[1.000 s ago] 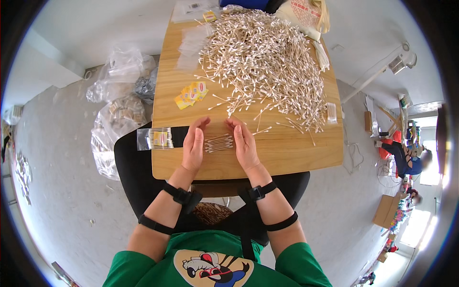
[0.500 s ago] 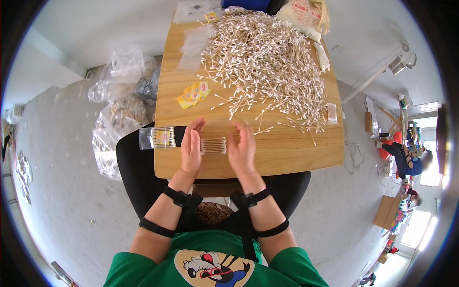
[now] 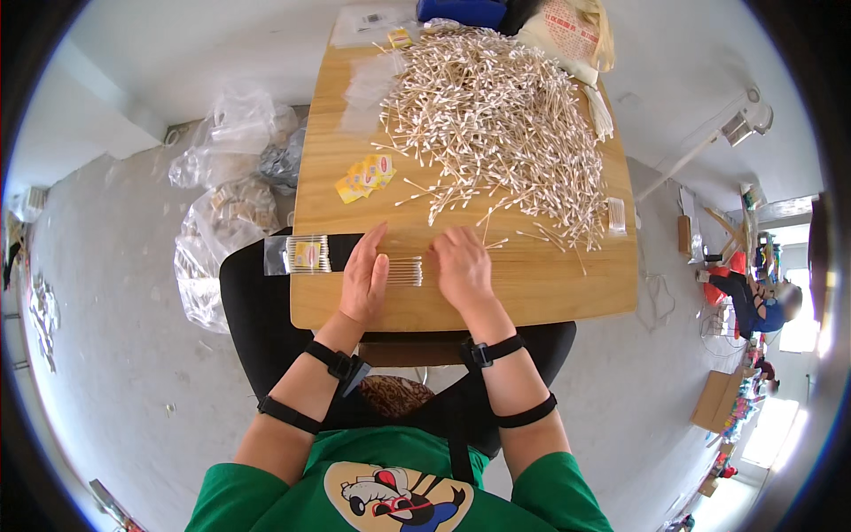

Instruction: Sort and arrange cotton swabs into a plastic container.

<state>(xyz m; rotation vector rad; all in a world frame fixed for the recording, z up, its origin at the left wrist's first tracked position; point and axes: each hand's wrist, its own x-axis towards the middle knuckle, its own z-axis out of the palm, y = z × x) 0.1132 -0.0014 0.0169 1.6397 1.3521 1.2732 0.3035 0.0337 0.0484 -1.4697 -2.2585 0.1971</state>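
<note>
Clock centred on swab row, 12 = far edge. Row of cotton swabs (image 3: 408, 271) flat on table (image 3: 532, 297) near the edge, sticks approx. parallel, long axis of each approx. 9–3 o'clock; white tips at 3 o'clock end visible & roughly level, 9 o'clock ends hidden behind L hand. L hand (image 3: 363, 277) is nearer: sits at 9 o'clock, on edge, fingers straight, thumb up, palm side twd swabs; hand overlaps row in view, contact prob. but not certain. R hand (image 3: 463, 268) at 3 o'clock, small gap of bare wood btwn it & tips; fingers curled in, back of hand up, so can't tell if anything's inside. Key relation: row lies btwn hands, sticks pointing from one to other, 3 o'clock tips facing R hand. Further out: clear packet w/ swabs & yellow card (image 3: 308, 254) at 9, past L hand; fanned yellow cards (image 3: 366, 179) at 11; clear plastic sleeves (image 3: 368, 84) btwn 11 & 12; big loose swab pile (image 3: 496, 124) at 1, strays reaching twd R hand; small swab bundle (image 3: 616, 215) btwn 2 & 3, nr table's R side. Cloth bag (image 3: 563, 40) at 1, beyond pile; blue box (image 3: 461, 11) just past 12. Off table: clear plastic bags (image 3: 208, 257) on floor, 9–10.
</note>
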